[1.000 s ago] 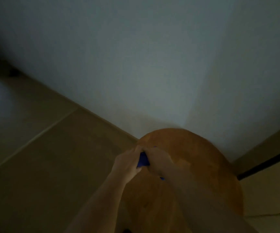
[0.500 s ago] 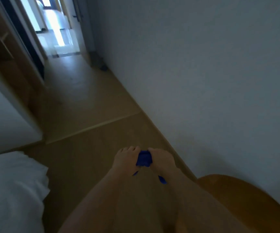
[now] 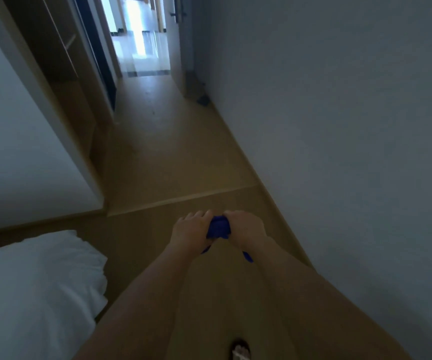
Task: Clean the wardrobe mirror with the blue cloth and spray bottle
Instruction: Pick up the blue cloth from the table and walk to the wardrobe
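The blue cloth [image 3: 218,227] is bunched up between both my hands, held out in front of me over the floor. My left hand [image 3: 190,228] grips its left side and my right hand [image 3: 246,227] grips its right side; loose blue ends hang below my wrists. A wooden wardrobe [image 3: 61,61] with a dark sliding edge stands along the left of the passage; I cannot make out its mirror from here. No spray bottle is in view.
A bed with white bedding [image 3: 33,289] fills the lower left. A plain wall [image 3: 339,126] runs along the right. The tan floor [image 3: 163,157] leads to a bright doorway [image 3: 142,35], with a small dark object [image 3: 203,100] by the wall. My sandalled foot [image 3: 241,350] shows below.
The view has swung left from the round wooden table and wall corner to the passage. Both hands have kept hold of the blue cloth throughout.
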Tool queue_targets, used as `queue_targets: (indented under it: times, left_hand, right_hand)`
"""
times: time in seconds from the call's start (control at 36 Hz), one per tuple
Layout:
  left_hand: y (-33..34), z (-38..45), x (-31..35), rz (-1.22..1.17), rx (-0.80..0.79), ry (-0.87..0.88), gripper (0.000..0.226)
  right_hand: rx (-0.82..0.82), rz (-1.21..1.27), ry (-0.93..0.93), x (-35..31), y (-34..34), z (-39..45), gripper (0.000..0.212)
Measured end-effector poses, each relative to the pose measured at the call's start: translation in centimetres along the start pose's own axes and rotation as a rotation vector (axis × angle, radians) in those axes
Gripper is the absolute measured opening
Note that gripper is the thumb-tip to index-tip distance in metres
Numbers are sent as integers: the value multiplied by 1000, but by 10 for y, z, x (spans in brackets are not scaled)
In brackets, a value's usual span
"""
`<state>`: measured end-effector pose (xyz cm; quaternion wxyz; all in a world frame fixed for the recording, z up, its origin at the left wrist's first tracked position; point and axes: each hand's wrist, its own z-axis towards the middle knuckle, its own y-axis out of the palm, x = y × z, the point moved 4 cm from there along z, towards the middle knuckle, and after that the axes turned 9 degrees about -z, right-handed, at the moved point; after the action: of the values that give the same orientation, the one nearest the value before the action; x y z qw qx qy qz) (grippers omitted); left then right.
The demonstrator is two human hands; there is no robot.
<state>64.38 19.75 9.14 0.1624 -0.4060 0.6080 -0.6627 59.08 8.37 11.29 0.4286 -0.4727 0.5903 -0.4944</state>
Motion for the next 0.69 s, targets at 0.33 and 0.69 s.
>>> queue_targets:
  times: [0.33,0.69]
  left_hand:
    - [-43,169,-60,26,89,-143,36]
    - [-88,349,-115,30,108,-282,38]
  right_hand:
    - [53,-7,-102,28,-28,199,23]
    - [-14,6,-245,65,-66,403,24]
